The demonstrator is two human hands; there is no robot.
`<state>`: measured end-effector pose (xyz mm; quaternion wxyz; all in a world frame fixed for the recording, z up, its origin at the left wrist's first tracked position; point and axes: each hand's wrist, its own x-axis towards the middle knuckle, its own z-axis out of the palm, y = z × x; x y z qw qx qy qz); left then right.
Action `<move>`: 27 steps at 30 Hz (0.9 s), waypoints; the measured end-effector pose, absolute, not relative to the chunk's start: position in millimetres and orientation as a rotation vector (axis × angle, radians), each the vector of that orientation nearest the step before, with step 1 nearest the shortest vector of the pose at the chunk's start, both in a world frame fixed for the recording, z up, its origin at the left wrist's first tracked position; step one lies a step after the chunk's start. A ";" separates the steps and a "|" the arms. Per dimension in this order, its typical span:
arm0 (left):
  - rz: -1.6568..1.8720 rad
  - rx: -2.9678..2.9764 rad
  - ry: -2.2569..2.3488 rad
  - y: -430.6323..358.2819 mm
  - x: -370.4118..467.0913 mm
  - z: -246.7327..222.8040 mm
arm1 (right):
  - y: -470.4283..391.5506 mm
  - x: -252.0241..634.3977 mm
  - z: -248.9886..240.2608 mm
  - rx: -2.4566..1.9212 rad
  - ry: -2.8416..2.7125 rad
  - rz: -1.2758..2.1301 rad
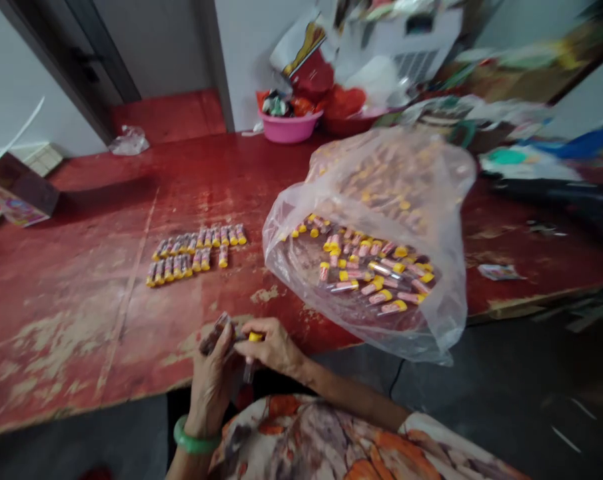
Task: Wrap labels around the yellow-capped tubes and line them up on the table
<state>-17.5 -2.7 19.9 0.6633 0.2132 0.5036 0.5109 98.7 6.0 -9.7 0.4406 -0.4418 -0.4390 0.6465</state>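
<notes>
Cropped garment (301, 443), hands (276, 351), half-hidden tube (249, 369), blurred bundle (210, 341)

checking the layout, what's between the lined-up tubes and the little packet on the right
The head view shows an open plastic bag of yellow-capped tubes.

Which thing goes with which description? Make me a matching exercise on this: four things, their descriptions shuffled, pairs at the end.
Things
1. Right hand
2. Bracelet
3. Basin
4. Plastic bag

Descriptions
A. Pink, towards the back of the table
B. See-through, with many small tubes inside
C. Holding a single tube with a yellow cap
D. Green, worn on the left wrist

Pairs: 1-C, 2-D, 3-A, 4-B
</notes>
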 end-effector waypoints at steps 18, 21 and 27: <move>1.208 0.324 1.196 -8.2 -29.6 1.8 | 0.2 146.2 -11.3 -1.129 -1.211 1.636; 1.223 0.311 1.176 -7.8 -32.0 1.5 | -5.7 155.3 -6.9 -1.056 -1.285 1.646; 1.207 0.229 1.152 -4.5 -38.2 -1.3 | -19.3 142.1 4.5 -0.959 -1.269 1.465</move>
